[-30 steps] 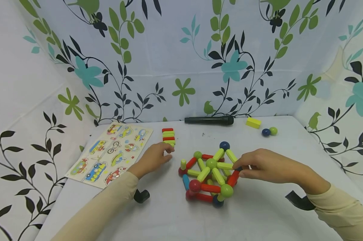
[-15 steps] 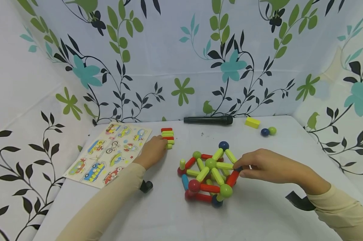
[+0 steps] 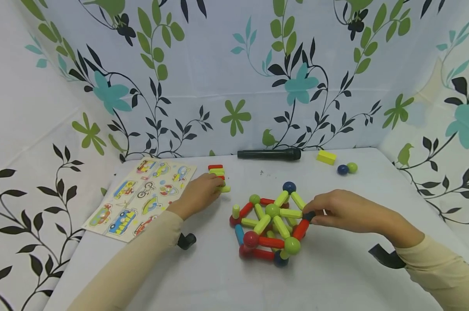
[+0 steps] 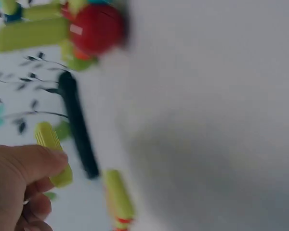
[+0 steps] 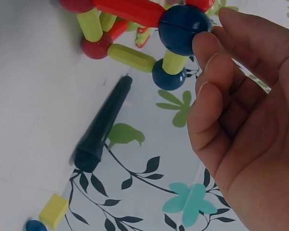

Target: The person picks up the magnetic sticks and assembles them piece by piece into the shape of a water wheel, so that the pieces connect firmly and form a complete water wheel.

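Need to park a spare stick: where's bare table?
Bare: the near strip in front of the ball-and-stick structure, and right of the right hand toward the two loose balls. Crowded: between the puzzle board and the stick stack, where the left hand works.

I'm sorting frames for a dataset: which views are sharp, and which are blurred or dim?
Head view: evenly lit and sharp, with the magnetic structure crisp. Left wrist view: heavily blurred and dim on the right side; the left hand pinches a smeared green rod. Right wrist view: mostly sharp, the right hand touching a blue ball.
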{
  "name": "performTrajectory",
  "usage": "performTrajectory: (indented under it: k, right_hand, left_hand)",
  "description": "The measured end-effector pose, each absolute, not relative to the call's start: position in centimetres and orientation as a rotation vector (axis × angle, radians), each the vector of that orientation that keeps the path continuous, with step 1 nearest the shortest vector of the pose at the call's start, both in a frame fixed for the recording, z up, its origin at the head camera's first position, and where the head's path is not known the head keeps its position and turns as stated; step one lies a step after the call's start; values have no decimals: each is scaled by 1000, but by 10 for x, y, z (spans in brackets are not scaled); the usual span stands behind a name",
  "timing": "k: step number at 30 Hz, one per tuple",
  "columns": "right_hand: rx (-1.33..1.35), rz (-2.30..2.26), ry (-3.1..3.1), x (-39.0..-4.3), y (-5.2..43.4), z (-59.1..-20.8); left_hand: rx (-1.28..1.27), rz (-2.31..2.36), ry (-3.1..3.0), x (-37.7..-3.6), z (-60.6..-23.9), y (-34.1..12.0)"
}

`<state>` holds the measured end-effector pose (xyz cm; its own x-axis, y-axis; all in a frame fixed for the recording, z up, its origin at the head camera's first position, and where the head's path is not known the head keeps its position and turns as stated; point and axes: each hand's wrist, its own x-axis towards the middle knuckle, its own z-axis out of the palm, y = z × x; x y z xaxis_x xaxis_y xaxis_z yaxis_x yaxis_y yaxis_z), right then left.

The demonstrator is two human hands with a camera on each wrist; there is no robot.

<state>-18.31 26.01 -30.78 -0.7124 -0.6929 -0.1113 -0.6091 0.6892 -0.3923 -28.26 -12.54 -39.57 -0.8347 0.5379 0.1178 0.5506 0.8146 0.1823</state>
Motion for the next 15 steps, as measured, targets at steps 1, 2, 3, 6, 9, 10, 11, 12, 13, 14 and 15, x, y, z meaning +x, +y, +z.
performTrajectory:
  k: [1,2,3,6,9,10,11,12,13,14,15]
  right_hand:
    - [-1038,-484,2654,-184,260,-309]
    - [-1038,-482,2662,-185,260,-309]
    - [-1038,-477,2675,-186,260,-310]
    - [-1026,-460,2714,-187,260,-312]
    - [-1004,-446,2743,-186,261,-312]
    - [-998,-446,2743,-185,262,-312]
    - [-996,-448,2742,-185,262,-312]
    - [-995,-449,2741,-185,262,-312]
    - [-994,-449,2741,-185,262,-312]
    - [-993,-448,2740,-184,263,-312]
    - [-992,-450,2739,-184,263,-312]
  left_hand:
    - [-924,-365,-2895,-279,-389,-122]
    - [-972,-394,-2851,-275,-381,-117]
    - [-1028,-405,-2807,-270,-374,-112]
    - [-1203,-401,-2701,-255,-356,-98]
    - [-1348,-359,-2662,-241,-345,-84]
    - [-1378,-343,-2665,-237,-344,-81]
    - [-1405,-321,-2664,-234,-343,-78]
    - [-1428,-299,-2660,-231,-343,-76]
    - [-1442,-280,-2656,-229,-344,-74]
    - [-1452,-268,-2647,-227,-344,-72]
    - [-1458,-257,-2638,-226,-345,-71]
